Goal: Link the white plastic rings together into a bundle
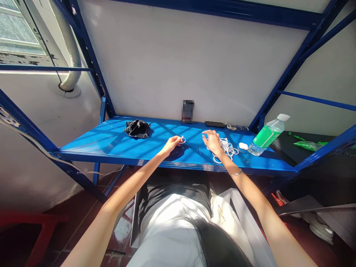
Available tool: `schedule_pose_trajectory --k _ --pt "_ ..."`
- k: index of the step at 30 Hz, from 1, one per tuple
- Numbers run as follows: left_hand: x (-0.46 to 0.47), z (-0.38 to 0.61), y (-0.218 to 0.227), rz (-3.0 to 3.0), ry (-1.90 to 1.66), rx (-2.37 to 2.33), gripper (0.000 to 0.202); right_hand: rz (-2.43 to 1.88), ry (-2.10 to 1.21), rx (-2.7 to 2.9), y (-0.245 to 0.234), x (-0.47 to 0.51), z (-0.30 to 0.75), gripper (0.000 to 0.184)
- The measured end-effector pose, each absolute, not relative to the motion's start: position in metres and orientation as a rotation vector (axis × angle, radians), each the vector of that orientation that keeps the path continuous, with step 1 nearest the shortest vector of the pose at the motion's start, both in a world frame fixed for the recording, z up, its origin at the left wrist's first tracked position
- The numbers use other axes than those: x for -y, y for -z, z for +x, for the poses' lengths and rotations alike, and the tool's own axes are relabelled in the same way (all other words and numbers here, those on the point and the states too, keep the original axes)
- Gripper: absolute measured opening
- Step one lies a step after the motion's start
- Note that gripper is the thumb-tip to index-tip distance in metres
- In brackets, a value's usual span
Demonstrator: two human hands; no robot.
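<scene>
My left hand (171, 145) is closed in a pinch on a small white ring-shaped band (183, 140), held just over the blue shelf top. To the right, my right hand (213, 141) has its fingers curved and apart, with nothing visible between them. It hovers at the left side of a loose pile of white bands (229, 149) and covers part of it. Whether its palm touches the pile I cannot tell.
A crumpled black plastic bag (137, 128) sits on the blue shelf (102, 142) at left. Along the back are a dark upright device (187, 112), a black phone (214, 124) and a coiled cable (236, 127). Right of the pile lie a white case (243, 146) and a tilted green-labelled bottle (267, 135).
</scene>
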State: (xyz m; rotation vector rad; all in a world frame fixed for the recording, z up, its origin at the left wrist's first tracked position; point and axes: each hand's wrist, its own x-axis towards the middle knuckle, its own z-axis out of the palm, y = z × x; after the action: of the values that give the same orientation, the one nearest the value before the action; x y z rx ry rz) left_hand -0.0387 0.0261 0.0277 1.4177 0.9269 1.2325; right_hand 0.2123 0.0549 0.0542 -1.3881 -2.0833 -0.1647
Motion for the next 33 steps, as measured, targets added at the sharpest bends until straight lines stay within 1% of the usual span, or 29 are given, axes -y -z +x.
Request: schedule_pose_trajectory --k 4,6,9,11,14,18,20,22,27,33 --pt "-0.023 -0.033 -0.028 1.409 -1.234 -0.885 0.050 -1.085 -0.046 2.057 -0.052 -0.041 0.171 0.031" --pt "-0.022 -0.029 -0.027 1.406 -1.219 -0.826 0.048 -0.968 -0.080 2.098 -0.049 -0.036 0.152 0.030" --pt "-0.020 -0.025 -0.027 1.392 -1.193 -0.756 0.048 -0.943 -0.146 2.092 -0.044 -0.035 0.137 0.031" --pt "-0.020 -0.024 -0.027 1.367 -1.190 -0.759 0.047 -0.981 -0.265 2.043 -0.041 -0.038 0.136 0.038" --pt "-0.021 -0.024 -0.026 1.345 -1.187 -0.778 0.046 -0.973 -0.532 1.975 -0.039 -0.043 0.141 0.047" --pt "-0.019 -0.022 -0.028 1.377 -1.141 -0.768 0.047 -0.917 -1.076 1.852 -0.038 -0.046 0.142 0.057" --pt "-0.017 -0.020 -0.030 1.377 -1.095 -0.756 0.047 -0.910 -1.304 1.751 -0.038 -0.046 0.139 0.060" --pt "-0.012 -0.018 -0.035 1.373 -1.060 -0.740 0.046 -0.889 -1.443 1.662 -0.038 -0.046 0.136 0.060" --pt "-0.004 -0.017 -0.045 1.344 -1.071 -0.675 0.042 -0.775 -1.602 1.511 -0.037 -0.044 0.132 0.058" --pt "-0.007 -0.018 -0.045 1.295 -1.095 -0.687 0.046 -0.707 -1.673 1.467 -0.037 -0.046 0.129 0.055"
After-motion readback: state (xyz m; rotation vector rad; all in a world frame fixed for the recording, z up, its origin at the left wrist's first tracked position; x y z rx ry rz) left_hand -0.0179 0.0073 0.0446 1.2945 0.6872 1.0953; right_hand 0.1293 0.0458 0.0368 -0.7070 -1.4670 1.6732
